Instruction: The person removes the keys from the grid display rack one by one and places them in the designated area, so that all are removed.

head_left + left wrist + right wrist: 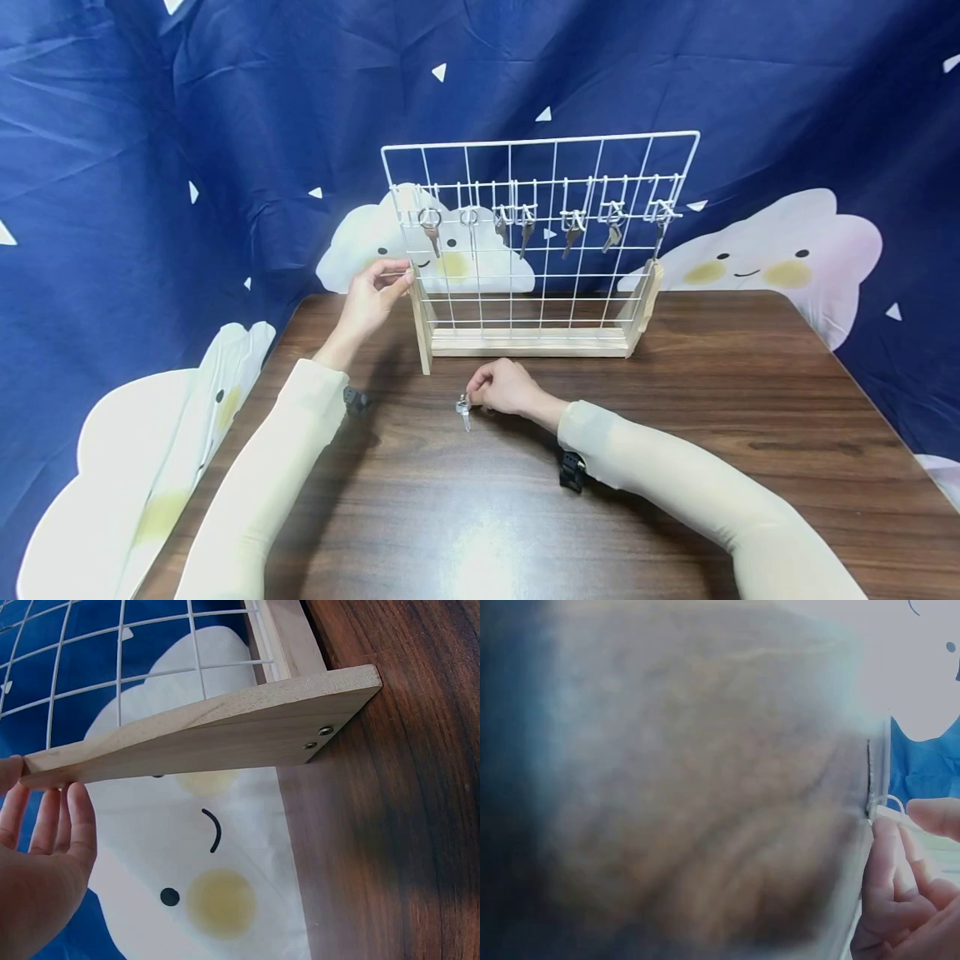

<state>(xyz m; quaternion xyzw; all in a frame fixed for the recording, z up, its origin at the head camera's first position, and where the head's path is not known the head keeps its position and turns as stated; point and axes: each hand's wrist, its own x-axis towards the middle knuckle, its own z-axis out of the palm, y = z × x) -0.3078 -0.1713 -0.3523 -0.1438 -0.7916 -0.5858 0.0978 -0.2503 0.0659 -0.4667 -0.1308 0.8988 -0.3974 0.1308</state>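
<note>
My left hand (367, 298) grips the top of the wooden side post (195, 742) of a rack, thumb on one face and fingers on the other. The rack carries a white wire grid (532, 287). Just in front of its base, my right hand (506, 388) pinches a silver key (466, 417) by its ring end, and the key points toward me, low over the table. At the right edge of the right wrist view, thumb and fingers (889, 862) meet by a small pale loop (897, 802); a large blur hides the rest.
Several keys hang on the grid, among them a brown key (432, 240) at the left and another key (612, 237) farther right. White wire hooks (573, 221) hold them. A wooden crossbar (528, 342) joins the posts on the brown table (735, 400). Blue cloth (262, 125) hangs behind.
</note>
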